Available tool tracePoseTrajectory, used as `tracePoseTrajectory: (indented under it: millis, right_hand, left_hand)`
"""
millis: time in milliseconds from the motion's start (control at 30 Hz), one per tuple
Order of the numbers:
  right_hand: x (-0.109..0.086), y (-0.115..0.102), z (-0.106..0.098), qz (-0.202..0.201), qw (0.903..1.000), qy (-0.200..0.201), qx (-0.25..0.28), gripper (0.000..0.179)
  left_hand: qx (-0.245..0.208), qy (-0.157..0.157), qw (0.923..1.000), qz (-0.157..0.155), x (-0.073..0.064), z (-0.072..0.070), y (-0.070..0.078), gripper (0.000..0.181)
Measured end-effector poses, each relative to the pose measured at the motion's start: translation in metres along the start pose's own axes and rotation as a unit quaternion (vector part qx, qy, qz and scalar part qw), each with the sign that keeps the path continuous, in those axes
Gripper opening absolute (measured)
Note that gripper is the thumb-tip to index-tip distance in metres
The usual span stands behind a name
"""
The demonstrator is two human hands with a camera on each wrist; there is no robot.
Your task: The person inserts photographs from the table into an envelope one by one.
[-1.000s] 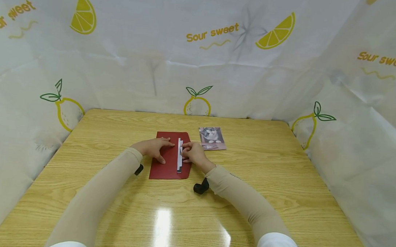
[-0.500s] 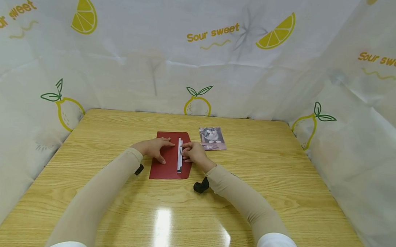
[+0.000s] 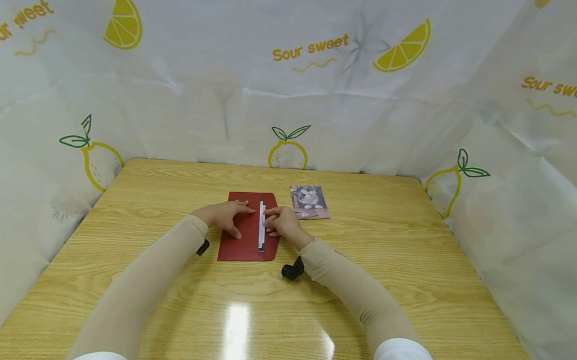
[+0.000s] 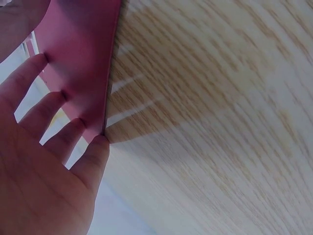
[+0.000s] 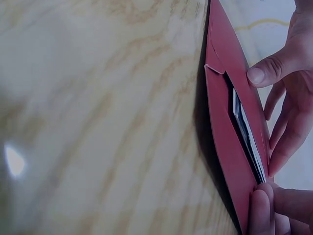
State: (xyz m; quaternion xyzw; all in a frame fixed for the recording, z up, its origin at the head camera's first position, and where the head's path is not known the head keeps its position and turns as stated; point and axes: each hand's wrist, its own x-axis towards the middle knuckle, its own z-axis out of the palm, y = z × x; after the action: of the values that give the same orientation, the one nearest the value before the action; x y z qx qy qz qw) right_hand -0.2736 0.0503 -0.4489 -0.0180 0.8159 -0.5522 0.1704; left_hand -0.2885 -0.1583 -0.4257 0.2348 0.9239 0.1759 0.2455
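Note:
A red envelope [image 3: 245, 250] lies on the wooden table, its flap side to the right. White-edged cards [image 3: 261, 237] stick a little out of its opening; in the right wrist view the stack of cards [image 5: 247, 132] sits in the slot between the red layers. My left hand [image 3: 224, 216] rests spread on the envelope, its fingertips pressing the red paper, as the left wrist view also shows. With curled fingers my right hand [image 3: 286, 225] pinches the edge of the cards over the flap. How many cards it holds is hidden by the fingers.
A photo of a cat [image 3: 309, 199] lies on the table just behind and right of the right hand. Black wrist-camera mounts [image 3: 292, 272] hang under the wrists. A white curtain [image 3: 200, 113] with lemon prints surrounds the table [image 3: 363, 219] at the back and sides.
Both hands and the envelope stay nearly in place. By the right fingertips, the white strip of card edges looks slightly narrower than a second ago.

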Motion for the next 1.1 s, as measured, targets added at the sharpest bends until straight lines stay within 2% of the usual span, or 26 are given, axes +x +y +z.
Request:
tracePoseTrajectory:
  millis: [667,900,1100]
  right_hand:
    - [0.002,-0.001,0.002,-0.006,0.9999,-0.001,-0.013,0.03]
    - [0.001,-0.001,-0.001,0.001,0.9998,-0.012,0.017,0.036]
    - [-0.001,-0.002,-0.014,-0.002,0.9973,-0.003,0.073,0.041]
  left_hand:
    - [0.0,0.003,1.0,0.002,-0.003,-0.001,0.002,0.078]
    - [0.0,0.001,1.0,0.002,-0.002,0.0,0.001,0.079]
    - [0.007,0.001,1.0,-0.004,-0.001,0.001,0.001,0.079]
